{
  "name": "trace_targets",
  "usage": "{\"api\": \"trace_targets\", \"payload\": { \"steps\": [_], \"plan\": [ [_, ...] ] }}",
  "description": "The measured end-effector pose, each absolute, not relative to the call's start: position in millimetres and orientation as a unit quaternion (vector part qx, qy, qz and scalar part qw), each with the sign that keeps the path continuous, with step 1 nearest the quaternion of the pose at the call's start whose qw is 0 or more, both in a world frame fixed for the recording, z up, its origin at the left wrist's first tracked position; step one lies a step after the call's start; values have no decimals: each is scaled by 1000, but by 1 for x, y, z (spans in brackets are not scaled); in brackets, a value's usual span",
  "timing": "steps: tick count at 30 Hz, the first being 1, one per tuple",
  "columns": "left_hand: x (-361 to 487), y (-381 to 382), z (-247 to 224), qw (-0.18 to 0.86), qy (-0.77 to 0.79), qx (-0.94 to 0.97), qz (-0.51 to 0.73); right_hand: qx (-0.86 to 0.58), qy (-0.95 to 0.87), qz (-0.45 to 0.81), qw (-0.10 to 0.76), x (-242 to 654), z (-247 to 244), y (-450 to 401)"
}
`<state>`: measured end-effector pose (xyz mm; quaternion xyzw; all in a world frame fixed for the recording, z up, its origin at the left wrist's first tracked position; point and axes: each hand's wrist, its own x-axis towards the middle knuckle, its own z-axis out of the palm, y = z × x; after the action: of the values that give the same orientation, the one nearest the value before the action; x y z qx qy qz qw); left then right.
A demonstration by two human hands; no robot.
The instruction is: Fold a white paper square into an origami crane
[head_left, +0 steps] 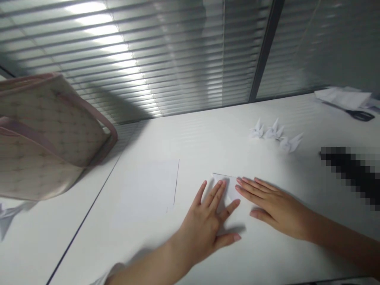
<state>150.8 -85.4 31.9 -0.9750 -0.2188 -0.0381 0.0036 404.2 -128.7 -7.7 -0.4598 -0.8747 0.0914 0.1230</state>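
A small piece of folded white paper (230, 192) lies flat on the white table, partly hidden under my hands. My left hand (208, 221) rests on its left part, fingers spread and palm down. Fingertips of my right hand (273, 206) touch its right side, with the fingers stretched out flat and the thumb apart. Left of my hands lies a stack of white paper sheets (148, 190). Several folded paper cranes (274, 132) stand in a group beyond my right hand.
A pale patterned bag (53, 138) with pink handles stands at the left. Scissors (358, 114) and crumpled white paper (341, 97) lie at the far right, near a blurred-out dark object (353, 170). Window blinds (178, 59) border the table's back. A seam crosses the table at left.
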Motion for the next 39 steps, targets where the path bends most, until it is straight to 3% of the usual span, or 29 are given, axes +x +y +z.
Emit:
{"api": "trace_targets", "payload": {
  "steps": [5, 12, 25, 33, 39],
  "plan": [
    [146, -90, 31, -41, -241, -969, -38, -465, -869, 114, 123, 414, -12, -130],
    [140, -87, 28, -90, -244, -964, -52, -472, -870, 52, 136, 445, -12, -134],
    [148, -42, 27, -14, -167, -980, -105, -293, -934, -74, 189, 411, -7, -96],
    [173, -58, 3, 44, -169, -973, -149, -358, -901, -42, 242, 393, -16, -104],
    [170, -60, 4, 8, -193, -963, -190, -422, -850, 93, 301, 397, -10, -96]
  ]
}}
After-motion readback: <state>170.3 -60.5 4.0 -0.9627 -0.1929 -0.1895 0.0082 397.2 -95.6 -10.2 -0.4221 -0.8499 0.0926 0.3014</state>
